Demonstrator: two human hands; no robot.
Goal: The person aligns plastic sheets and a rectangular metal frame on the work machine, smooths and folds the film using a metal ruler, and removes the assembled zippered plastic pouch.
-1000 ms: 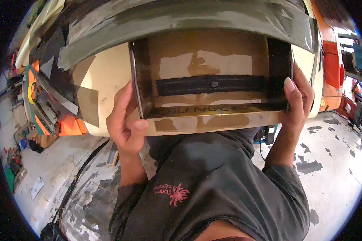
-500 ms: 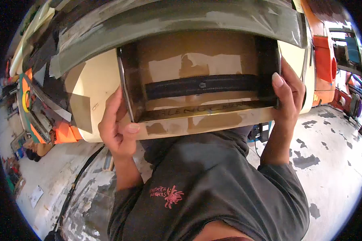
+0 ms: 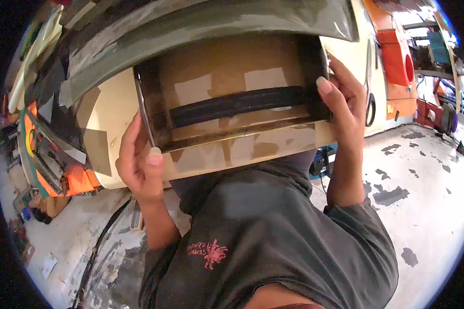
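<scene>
Between my two hands is a shallow rectangular box (image 3: 242,135) with dark side walls and a brownish, see-through look. A black band (image 3: 237,104) shows across its inside; I cannot tell whether it lies in the box or beneath it. My left hand (image 3: 141,162) is closed on the box's left end, thumb at the near corner. At the other end my right hand (image 3: 343,95) grips the wall, its thumb on the edge and its fingers partly hidden. A glossy olive-grey sheet (image 3: 211,31) lies just beyond, over the box's far side.
The box is over a cream-coloured tabletop (image 3: 116,103). Scissors with a black handle (image 3: 370,110) lie at its right edge. Orange and red equipment (image 3: 397,56) stands farther right. A black cable (image 3: 93,257) runs along the worn floor (image 3: 397,221) at left.
The box and both hands appear shifted left in view, along with the surroundings. The box is slightly more tilted, and a round button seen on the black band earlier no longer shows.
</scene>
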